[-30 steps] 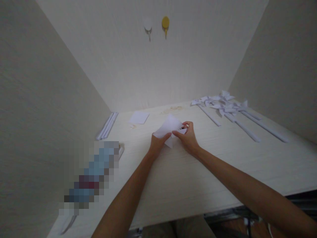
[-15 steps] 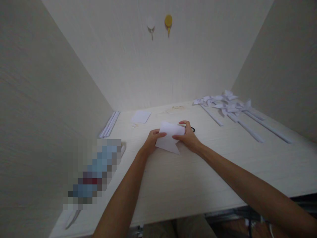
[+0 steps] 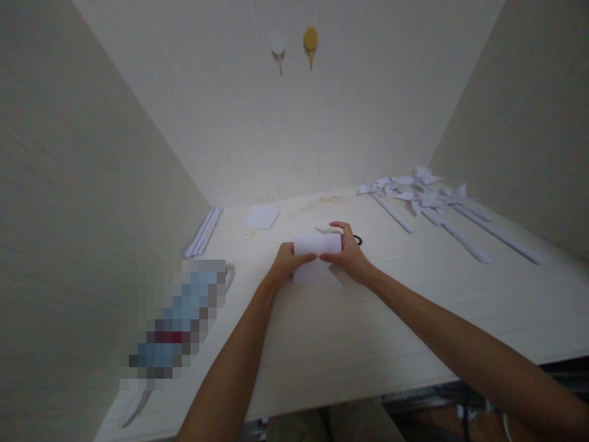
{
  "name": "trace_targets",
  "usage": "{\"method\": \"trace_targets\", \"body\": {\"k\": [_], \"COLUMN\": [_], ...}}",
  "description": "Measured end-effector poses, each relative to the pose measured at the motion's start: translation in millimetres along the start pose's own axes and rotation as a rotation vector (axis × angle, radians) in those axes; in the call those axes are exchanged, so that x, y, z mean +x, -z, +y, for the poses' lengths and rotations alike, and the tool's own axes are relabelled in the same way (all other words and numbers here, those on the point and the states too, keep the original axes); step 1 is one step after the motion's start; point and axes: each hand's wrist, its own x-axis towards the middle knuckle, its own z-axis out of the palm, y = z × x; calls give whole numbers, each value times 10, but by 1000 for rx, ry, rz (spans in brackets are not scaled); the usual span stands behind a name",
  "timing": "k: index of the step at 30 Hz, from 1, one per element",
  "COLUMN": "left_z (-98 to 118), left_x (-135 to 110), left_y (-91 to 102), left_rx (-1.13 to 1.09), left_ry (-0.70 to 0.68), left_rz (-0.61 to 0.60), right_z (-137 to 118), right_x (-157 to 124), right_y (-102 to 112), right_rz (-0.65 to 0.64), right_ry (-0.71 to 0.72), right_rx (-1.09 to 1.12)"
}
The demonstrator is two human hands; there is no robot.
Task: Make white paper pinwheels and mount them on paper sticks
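Between my two hands, over the middle of the white table, is a white sheet of paper [image 3: 317, 244] with its upper part curved over into a fold or loose roll. My left hand [image 3: 286, 264] grips its left side, thumb across the front. From the right, my right hand [image 3: 346, 250] holds the other side, its thumb near the left one and its index finger raised at the top. A pointed lower flap of the paper hangs below the thumbs. A black ring-shaped thing [image 3: 358, 240] shows just beyond my right hand, mostly hidden.
Pinwheel-like folded papers on white paper sticks [image 3: 464, 242] lie at right. Several white rolls [image 3: 203, 233] and a flat paper stack [image 3: 262, 217] are at back left. A pixelated blue package [image 3: 184, 319] lies at left. A yellow hook [image 3: 310, 40] is on the wall.
The sheet, flatter and tilted before, is now squared up with its upper part curved over. My thumbs have come closer together on its front.
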Motion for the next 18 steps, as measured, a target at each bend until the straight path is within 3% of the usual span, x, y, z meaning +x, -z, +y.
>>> {"method": "trace_targets", "body": {"k": [8, 13, 18], "left_z": [-63, -166, -183], "left_x": [41, 110, 148], "left_y": [-10, -22, -8], "left_rx": [-3, -138, -264], "left_ry": [-33, -91, -135], "left_rz": [84, 275, 465], "right_z": [-29, -123, -138], "right_x": [8, 26, 14], "right_y": [-27, -52, -22], "right_rz": [27, 170, 185], "right_ry": [-58, -151, 15], "right_rx": [168, 309, 290]}}
